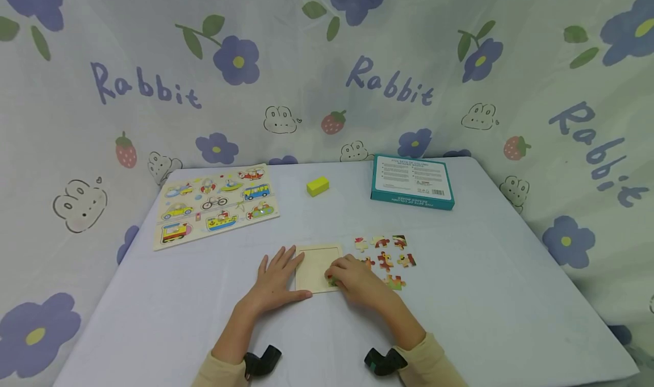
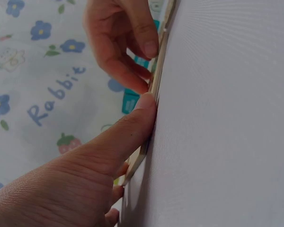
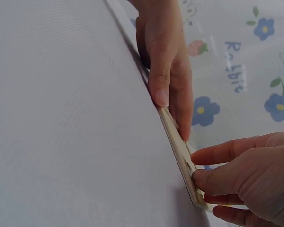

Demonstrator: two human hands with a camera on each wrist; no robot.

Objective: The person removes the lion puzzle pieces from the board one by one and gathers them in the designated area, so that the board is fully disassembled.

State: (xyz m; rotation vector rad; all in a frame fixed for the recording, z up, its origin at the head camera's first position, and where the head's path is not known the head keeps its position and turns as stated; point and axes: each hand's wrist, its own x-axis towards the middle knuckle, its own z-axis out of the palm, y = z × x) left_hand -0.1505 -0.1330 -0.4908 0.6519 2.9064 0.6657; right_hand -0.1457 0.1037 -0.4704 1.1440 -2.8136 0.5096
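A square wooden puzzle tray [image 1: 311, 270] lies flat in front of me, its inside mostly bare. My left hand [image 1: 276, 282] rests along the tray's left side with fingers spread; its thumb lies on the near edge, as the left wrist view shows too. At the tray's near right corner, my right hand [image 1: 360, 282] pinches a greenish jigsaw piece [image 1: 332, 282], largely hidden under the fingertips. In the right wrist view the thumb and fingers of the right hand [image 3: 251, 175] meet low over the tray's end. Several loose jigsaw pieces [image 1: 385, 260] lie right of the tray, some partly covered by that hand.
A wooden vehicle puzzle board [image 1: 232, 208] lies at the back left. Behind the tray sits a yellow block [image 1: 318, 186]. A teal and white box [image 1: 413, 181] lies at the back right. The white table [image 1: 501, 296] meets a patterned curtain [image 1: 306, 80] behind.
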